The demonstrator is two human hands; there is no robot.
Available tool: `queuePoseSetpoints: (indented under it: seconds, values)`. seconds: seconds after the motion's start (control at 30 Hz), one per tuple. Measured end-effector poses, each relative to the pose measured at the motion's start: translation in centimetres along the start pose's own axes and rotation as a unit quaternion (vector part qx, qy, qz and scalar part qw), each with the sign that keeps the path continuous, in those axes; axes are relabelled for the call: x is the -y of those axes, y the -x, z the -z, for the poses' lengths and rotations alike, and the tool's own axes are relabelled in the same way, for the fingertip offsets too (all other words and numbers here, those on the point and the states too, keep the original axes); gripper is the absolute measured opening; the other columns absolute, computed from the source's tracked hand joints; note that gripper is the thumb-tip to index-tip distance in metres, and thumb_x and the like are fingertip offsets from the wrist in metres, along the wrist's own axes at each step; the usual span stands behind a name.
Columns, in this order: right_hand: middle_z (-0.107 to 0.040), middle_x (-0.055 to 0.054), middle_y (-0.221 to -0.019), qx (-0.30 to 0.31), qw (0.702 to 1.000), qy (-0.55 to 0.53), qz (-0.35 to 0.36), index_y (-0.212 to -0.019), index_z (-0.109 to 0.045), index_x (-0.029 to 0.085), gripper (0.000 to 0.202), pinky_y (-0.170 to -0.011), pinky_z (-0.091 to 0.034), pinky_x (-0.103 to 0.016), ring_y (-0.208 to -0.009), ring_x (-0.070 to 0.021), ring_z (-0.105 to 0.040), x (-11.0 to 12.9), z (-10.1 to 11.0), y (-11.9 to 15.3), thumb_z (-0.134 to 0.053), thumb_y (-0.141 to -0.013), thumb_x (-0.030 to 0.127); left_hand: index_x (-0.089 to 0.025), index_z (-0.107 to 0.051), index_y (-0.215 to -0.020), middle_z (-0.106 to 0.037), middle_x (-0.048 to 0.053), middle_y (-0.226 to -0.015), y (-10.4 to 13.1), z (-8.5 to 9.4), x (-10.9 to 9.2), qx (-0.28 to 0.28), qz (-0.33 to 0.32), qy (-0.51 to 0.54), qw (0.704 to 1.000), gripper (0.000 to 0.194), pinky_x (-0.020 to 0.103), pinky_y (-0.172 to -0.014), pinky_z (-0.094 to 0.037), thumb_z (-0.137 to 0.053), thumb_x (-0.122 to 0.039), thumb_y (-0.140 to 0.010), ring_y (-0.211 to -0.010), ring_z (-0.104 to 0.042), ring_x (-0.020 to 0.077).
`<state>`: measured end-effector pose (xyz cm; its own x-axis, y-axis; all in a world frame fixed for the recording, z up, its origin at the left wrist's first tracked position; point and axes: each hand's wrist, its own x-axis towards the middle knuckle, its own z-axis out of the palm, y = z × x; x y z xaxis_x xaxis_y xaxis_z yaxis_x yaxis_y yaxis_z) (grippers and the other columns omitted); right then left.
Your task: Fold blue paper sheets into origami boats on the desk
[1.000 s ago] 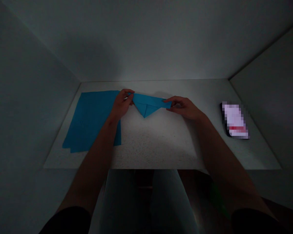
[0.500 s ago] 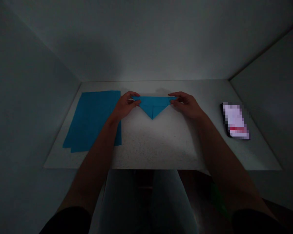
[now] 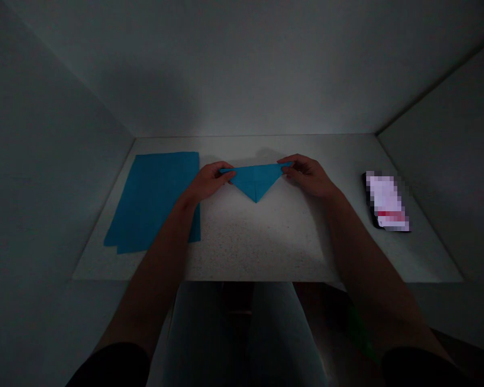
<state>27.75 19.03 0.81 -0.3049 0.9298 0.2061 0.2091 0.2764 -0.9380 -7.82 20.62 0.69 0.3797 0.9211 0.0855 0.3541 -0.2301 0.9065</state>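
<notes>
Over the pale speckled surface [image 3: 242,252], a folded, triangular blue paper [image 3: 256,181] is pinched at opposite ends by the left hand [image 3: 210,179] and right hand [image 3: 307,173], apparently so its long edge is held taut.

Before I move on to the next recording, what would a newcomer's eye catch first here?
Probably the phone, whose bright, pixelated screen stands out in the dim scene at the right of the white tabletop. Next comes the folded blue paper, its point toward the person, held at its ends by the left hand and right hand. Larger blue sheets lie at the left, partly behind the left forearm.
</notes>
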Motion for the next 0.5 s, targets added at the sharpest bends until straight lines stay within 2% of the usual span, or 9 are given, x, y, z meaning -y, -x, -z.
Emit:
queuePoseSetpoints:
  seconds: [0.13, 0.27, 0.33, 0.5]
  values:
    - [-0.073, -0.001, -0.087, 0.018, 0.999, -0.037, -0.015, -0.121, -0.082, 0.027, 0.042, -0.068, -0.053, -0.030, -0.076, -0.0158, -0.063, 1.0, -0.2, 0.1, -0.087, -0.089, 0.054, -0.022, -0.075, -0.102, -0.073, 0.003, -0.086, -0.1, 0.1, -0.3, -0.005, -0.025, 0.022, 0.999, 0.030, 0.026, -0.066, -0.053, -0.075, -0.052, -0.097, -0.072, -0.064, 0.0149]
    - [-0.072, 0.000, -0.082, 0.045, 0.996, -0.073, -0.022, -0.117, -0.081, 0.025, 0.040, -0.069, -0.055, -0.031, -0.073, -0.0154, -0.064, 1.5, -0.3, 0.2, -0.088, -0.088, 0.051, -0.021, -0.074, -0.092, -0.073, 0.010, -0.122, 0.0, 0.1, -1.0, 0.002, -0.067, 0.055, 0.996, 0.027, 0.029, -0.088, -0.059, -0.074, -0.048, -0.098, -0.103, -0.071, 0.0186]
    - [-0.071, 0.001, -0.077, 0.048, 0.994, -0.091, -0.025, -0.108, -0.079, 0.023, 0.038, -0.068, -0.055, -0.031, -0.068, -0.0145, -0.062, 1.3, -0.3, 0.2, -0.089, -0.087, 0.053, -0.021, -0.074, -0.091, -0.070, 0.010, -0.126, 0.0, -0.1, -1.3, 0.005, -0.070, 0.066, 0.995, 0.026, 0.031, -0.096, -0.059, -0.075, -0.046, -0.098, -0.113, -0.069, 0.0200]
    - [-0.071, 0.000, -0.075, 0.057, 0.992, -0.104, -0.030, -0.095, -0.075, 0.022, 0.041, -0.065, -0.054, -0.029, -0.066, -0.0141, -0.061, 1.2, -0.7, 0.1, -0.090, -0.085, 0.058, -0.023, -0.075, -0.096, -0.066, 0.008, -0.119, 0.0, -0.9, -0.8, -0.026, -0.070, 0.065, 0.995, 0.023, 0.028, -0.088, -0.059, -0.083, -0.044, -0.093, -0.105, -0.067, 0.0180]
